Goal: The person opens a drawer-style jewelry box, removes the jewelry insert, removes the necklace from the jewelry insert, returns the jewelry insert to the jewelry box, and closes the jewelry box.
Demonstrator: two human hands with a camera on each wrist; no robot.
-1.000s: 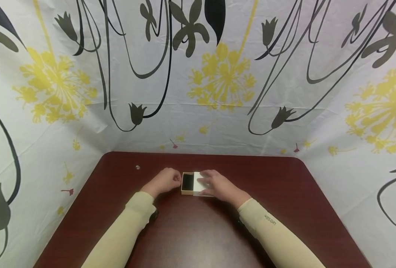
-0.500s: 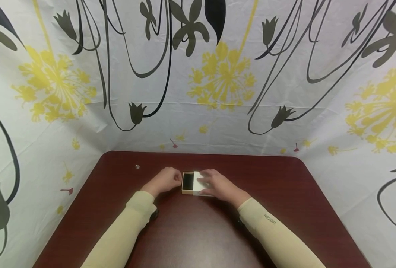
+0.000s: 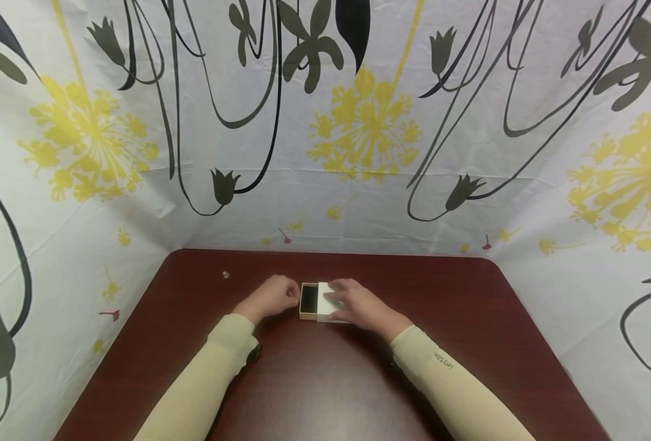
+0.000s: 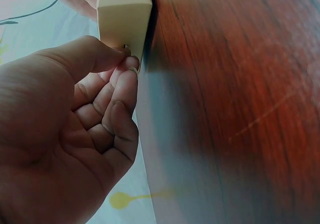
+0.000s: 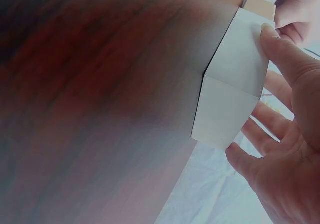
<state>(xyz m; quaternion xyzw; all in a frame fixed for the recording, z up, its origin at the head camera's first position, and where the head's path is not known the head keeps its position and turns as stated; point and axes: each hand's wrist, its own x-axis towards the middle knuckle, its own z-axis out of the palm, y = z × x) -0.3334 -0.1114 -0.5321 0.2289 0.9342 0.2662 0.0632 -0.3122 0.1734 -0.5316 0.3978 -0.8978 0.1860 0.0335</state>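
Observation:
A small drawer box with a white sleeve (image 3: 328, 311) and a tan-edged inner tray (image 3: 308, 318) lies on the table. The tray sticks out to the left, its inside dark. At the tray's end, my left hand (image 3: 275, 295) pinches with thumb and fingertips at a small pull (image 4: 126, 47), mostly hidden by the fingers. My right hand (image 3: 366, 308) grips the sleeve from above, its thumb (image 5: 282, 51) on the near side and fingers over the top and far side. In the right wrist view the sleeve (image 5: 240, 59) shows its plain side and end.
A tiny shiny object (image 3: 226, 275) lies toward the back left of the dark red table (image 3: 325, 380). A white floral cloth (image 3: 358, 214) hangs behind the table and along both sides.
The inner tray and my left hand have shifted very slightly right, so a little less of the tray shows. My right hand and the sleeve look still.

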